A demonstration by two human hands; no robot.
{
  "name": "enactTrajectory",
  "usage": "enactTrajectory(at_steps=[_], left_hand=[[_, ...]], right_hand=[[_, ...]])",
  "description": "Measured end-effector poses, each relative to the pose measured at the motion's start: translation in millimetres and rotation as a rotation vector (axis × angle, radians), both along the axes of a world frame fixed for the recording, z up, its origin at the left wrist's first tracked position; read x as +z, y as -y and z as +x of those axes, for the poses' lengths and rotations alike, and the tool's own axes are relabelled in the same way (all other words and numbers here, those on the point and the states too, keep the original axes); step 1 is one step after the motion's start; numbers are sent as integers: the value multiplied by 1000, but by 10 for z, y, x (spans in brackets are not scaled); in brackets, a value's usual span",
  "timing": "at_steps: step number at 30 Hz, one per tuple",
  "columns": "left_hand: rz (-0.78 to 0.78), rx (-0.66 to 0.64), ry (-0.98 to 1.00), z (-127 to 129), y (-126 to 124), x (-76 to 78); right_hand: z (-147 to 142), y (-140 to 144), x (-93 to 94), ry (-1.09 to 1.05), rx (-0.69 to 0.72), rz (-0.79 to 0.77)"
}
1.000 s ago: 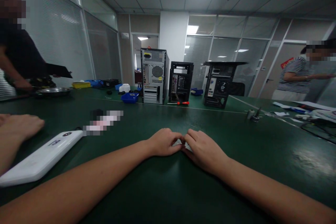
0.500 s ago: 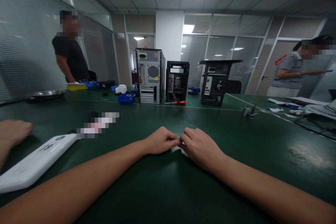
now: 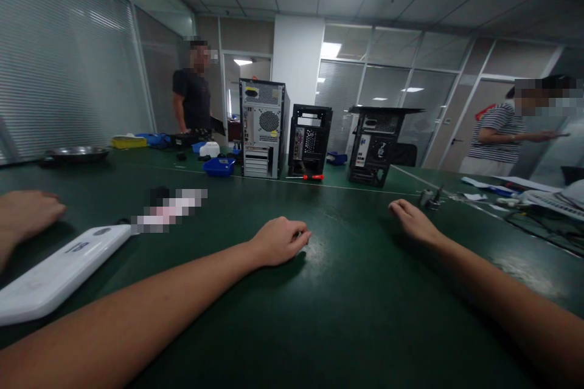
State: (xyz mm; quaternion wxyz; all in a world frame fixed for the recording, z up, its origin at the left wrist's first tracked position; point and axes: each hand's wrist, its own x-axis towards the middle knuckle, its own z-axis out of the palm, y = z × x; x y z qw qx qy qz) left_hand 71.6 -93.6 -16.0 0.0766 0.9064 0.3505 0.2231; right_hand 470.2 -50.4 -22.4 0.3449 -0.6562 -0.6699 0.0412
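Observation:
My left hand (image 3: 280, 242) rests on the dark green table (image 3: 337, 328), its fingers curled and the thumb and fingertips close together. Whatever is between them, if anything, is too small to make out. Well off to the right is my right hand (image 3: 413, 220), slightly blurred, its fingers bent and pressed together; I cannot see anything in them. Just beyond it stand small metal parts (image 3: 431, 197), one of them with a pointed tip. A gap of bare tabletop separates the two hands.
Three computer cases (image 3: 262, 127) stand across the table, with a red-handled screwdriver (image 3: 312, 177) and a blue bin (image 3: 219, 166) near them. At left are a white flat device (image 3: 64, 270), another person's hand (image 3: 31, 216) and a metal dish (image 3: 77, 154). Cables (image 3: 547, 228) lie right. Two people stand behind.
My right hand has parted from my left and moved right and away from me, close to the metal parts. My left hand has barely moved. The person at the back left has shifted right.

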Motion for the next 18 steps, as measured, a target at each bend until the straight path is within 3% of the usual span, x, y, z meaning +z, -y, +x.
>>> enactTrajectory(at_steps=[4, 10, 18], left_hand=[[4, -1, -13, -11, 13, 4], [12, -1, -50, -5, 8, 7], [15, 9, -67, 15, 9, 14]], right_hand=[[425, -66, -64, -10, -71, -17], [526, -112, -146, -17, -103, -72], [738, 46, 253, 67, -234, 63]])
